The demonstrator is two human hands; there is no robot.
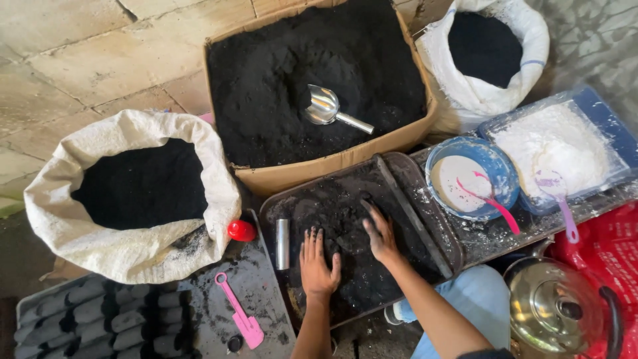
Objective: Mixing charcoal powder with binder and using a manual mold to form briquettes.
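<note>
- Pressing flat into black powder, the left hand (317, 264) lies palm down with fingers spread on the dark tray (279, 206); its grip is released, holding nothing.
- At 2 o'clock from it, just beside, the right hand (380, 234) also rests on the black powder (345, 226) in the tray, fingers extended toward 11 o'clock, grip released.
- A short metal tube (282, 243) lies along the tray's edge at 9 o'clock of the left hand, near but apart from it.
- A dark flat bar (412, 213) lies diagonally across the tray at 3 o'clock of the right hand.
- At 12 o'clock of the tray sits a cardboard box (332, 163) full of black powder, with a shiny metal scoop (329, 108) lying on top.
- At 9 o'clock stands an open white sack (133, 256) of black powder; a red cap (241, 230) lies between the sack and the tray.
- A second white sack (478, 100) of black powder stands at 1 o'clock.
- At 3 o'clock, a blue bowl (498, 166) holds white paste and a pink spoon (495, 203); beside it a blue tray (605, 119) holds white powder and a pale purple scoop (561, 199).
- A pink spatula (240, 317) lies at 8 o'clock, with dark moulded cylinders (100, 319) in rows beyond it.
- A steel kettle (558, 309) sits at 4 o'clock.
</note>
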